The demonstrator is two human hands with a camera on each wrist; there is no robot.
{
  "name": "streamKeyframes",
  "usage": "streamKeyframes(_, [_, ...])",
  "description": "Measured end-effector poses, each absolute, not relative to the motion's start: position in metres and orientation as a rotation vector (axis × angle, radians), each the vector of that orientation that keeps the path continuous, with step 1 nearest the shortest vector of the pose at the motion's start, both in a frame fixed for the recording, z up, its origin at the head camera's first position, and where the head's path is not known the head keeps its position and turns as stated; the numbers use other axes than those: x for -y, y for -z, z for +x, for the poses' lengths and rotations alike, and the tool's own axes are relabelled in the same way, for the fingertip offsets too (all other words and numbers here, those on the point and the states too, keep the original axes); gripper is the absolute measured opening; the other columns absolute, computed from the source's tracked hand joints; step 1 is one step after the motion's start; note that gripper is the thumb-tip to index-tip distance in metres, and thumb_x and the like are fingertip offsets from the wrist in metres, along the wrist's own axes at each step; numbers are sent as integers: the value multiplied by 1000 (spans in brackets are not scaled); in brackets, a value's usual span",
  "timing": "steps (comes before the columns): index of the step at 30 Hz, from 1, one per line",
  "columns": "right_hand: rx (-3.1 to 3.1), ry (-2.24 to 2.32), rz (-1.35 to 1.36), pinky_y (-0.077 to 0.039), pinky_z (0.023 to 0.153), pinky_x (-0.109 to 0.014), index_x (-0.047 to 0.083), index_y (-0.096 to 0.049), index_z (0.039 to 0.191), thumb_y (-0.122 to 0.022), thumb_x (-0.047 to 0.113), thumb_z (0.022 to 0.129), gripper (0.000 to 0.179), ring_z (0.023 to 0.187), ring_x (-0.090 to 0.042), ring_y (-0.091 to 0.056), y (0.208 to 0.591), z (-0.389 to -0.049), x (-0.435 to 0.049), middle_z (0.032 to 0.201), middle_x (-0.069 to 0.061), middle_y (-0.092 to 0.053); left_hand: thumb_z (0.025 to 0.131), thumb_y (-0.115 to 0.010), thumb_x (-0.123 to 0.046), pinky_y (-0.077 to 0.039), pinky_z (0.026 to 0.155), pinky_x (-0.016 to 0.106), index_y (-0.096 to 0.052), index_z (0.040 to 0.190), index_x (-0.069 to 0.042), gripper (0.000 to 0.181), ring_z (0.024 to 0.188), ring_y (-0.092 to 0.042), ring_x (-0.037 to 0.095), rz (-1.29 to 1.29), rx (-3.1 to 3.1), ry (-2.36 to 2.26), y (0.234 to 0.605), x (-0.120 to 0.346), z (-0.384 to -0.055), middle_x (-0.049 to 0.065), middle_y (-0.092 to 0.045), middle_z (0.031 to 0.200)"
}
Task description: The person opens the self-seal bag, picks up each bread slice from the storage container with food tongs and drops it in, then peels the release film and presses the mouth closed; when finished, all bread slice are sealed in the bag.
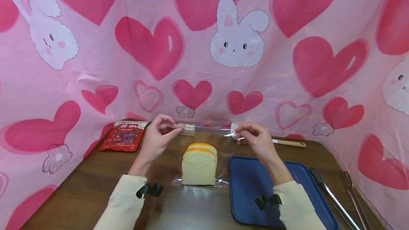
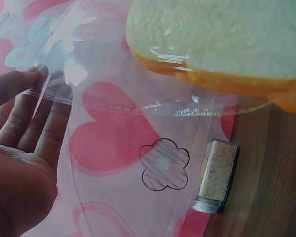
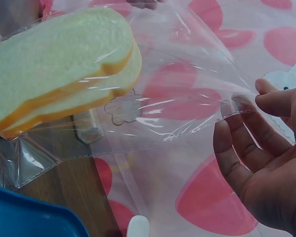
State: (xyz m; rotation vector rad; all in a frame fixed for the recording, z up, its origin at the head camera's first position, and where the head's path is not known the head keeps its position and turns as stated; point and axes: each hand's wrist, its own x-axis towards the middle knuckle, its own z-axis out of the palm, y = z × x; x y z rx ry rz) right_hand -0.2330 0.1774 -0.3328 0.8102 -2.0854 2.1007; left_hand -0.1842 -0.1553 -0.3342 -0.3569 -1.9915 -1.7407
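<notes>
Two thick slices of bread (image 1: 198, 168) with orange-brown crusts stand upright inside a clear plastic bag (image 1: 207, 136) on the table. My left hand (image 1: 158, 134) pinches the bag's upper left corner between thumb and fingers. At the upper right corner, my right hand (image 1: 258, 138) does the same. The top edge is stretched nearly straight between them. The left wrist view has the left hand (image 2: 27, 148) at the bag's edge, the thumb against the film. In the right wrist view, film runs between the right hand's thumb and fingertips (image 3: 226, 140).
Behind the bag lies a small glass bottle (image 2: 219, 173) with a metal cap. A red food packet (image 1: 124, 136) is at the back left. The blue tray (image 1: 252, 191) sits right of the bread, with a wooden-handled tool (image 1: 289, 143) behind it and metal utensils (image 1: 333, 198) to its right.
</notes>
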Motion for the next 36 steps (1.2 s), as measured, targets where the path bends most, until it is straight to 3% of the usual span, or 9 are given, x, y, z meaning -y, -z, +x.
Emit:
streamKeyframes(6, [2169, -1988, 707, -63, 81, -26, -14, -70, 114, -59, 0, 104, 20, 87, -14, -75, 324, -230, -177, 96, 8, -78, 88, -78, 10, -60, 75, 19, -57, 118, 10, 36, 83, -75, 1, -373, 1959, 1789, 335, 153, -186, -19, -77, 88])
streamKeyframes(10, [2207, -1746, 626, -58, 87, -21, -5, -75, 118, -59, 3, 103, 24, 93, -11, -71, 304, -225, -169, 107, -4, -80, 89, -77, 10, -61, 75, 20, -58, 120, 10, 37, 82, -76, 2, -381, 1956, 1803, 336, 153, -185, -18, -78, 89])
streamKeyframes(13, [2253, -1453, 725, -56, 93, -28, 4, -78, 118, -67, 11, 100, 22, 101, -14, -70, 281, -221, -153, 115, -14, -78, 89, -77, 10, -61, 76, 19, -59, 121, 10, 37, 83, -76, 2, -373, 1958, 1808, 336, 154, -185, -19, -78, 88])
streamKeyframes(18, [2501, -935, 996, -57, 98, -49, 13, -78, 121, -80, 28, 92, 33, 113, -26, -68, 248, -213, -104, 120, -6, -77, 90, -77, 8, -61, 79, 19, -58, 123, 11, 38, 84, -76, 2, -357, 1967, 1814, 334, 152, -184, -18, -78, 90])
streamKeyframes(22, [2732, -697, 1096, -59, 89, -40, 17, -80, 119, -83, 36, 90, 35, 104, -21, -67, 241, -219, -69, 113, -1, -77, 90, -76, 9, -61, 78, 19, -60, 123, 7, 37, 84, -75, 3, -358, 1971, 1827, 333, 150, -183, -19, -78, 90])
streamKeyframes(28, [2823, -593, 1168, -50, 66, -29, 19, -84, 100, -83, 34, 91, 18, 78, -15, -61, 246, -228, -41, 82, 5, -72, 91, -77, 7, -60, 76, 19, -59, 124, 7, 38, 84, -74, 5, -381, 1987, 1820, 332, 152, -180, -19, -78, 91])
streamKeyframes(36, [2774, -576, 1227, -51, 71, -29, 17, -85, 97, -81, 24, 93, 9, 83, -15, -60, 250, -226, -37, 84, 4, -73, 91, -78, 5, -59, 77, 20, -61, 128, 3, 40, 84, -73, 8, -378, 2025, 1822, 334, 155, -179, -7, -81, 96])
